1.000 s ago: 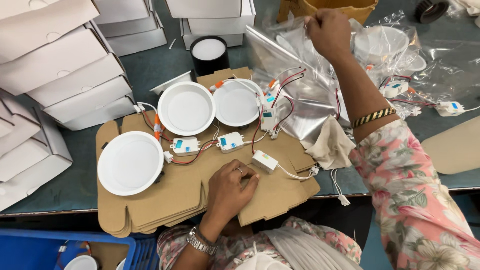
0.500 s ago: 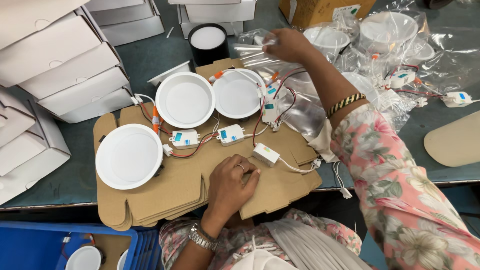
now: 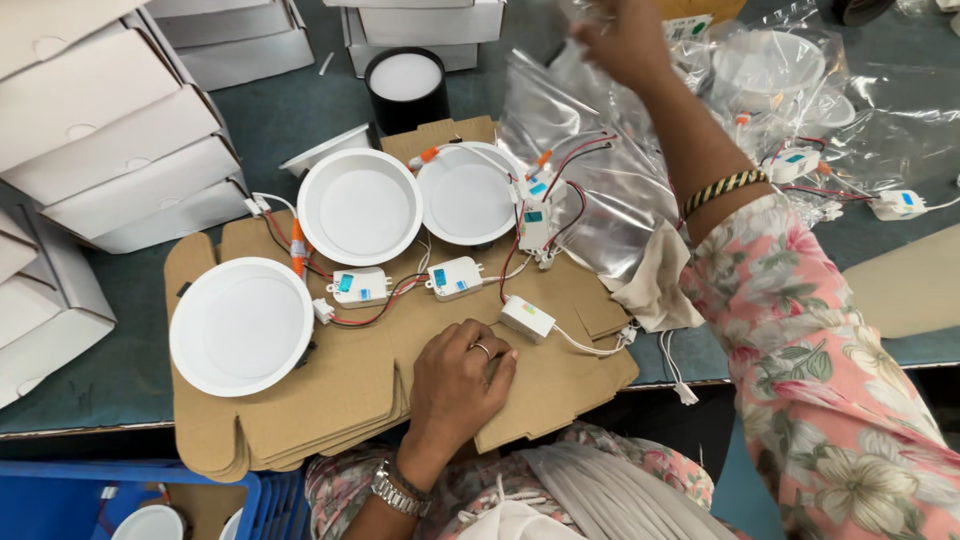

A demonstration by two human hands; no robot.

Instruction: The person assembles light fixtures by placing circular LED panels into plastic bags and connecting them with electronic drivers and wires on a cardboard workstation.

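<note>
The left hand (image 3: 460, 380) rests flat, fingers spread, on stacked brown cardboard sheets (image 3: 300, 420) carrying 3 round white lamps (image 3: 240, 325). Beyond the stack, the right hand (image 3: 625, 40) pinches clear plastic bags (image 3: 600, 170). White boxes (image 3: 110, 150) stand left of it on the grey-green worktop (image 3: 290, 110).

White boxes (image 3: 110, 150) stack at left; a blue crate (image 3: 120, 500) sits below the table edge.

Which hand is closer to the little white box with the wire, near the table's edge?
Left. The left hand rests flat on the cardboard, its fingers nearly touching the little white box. The right hand reaches far across, among the clear plastic bags.
</note>
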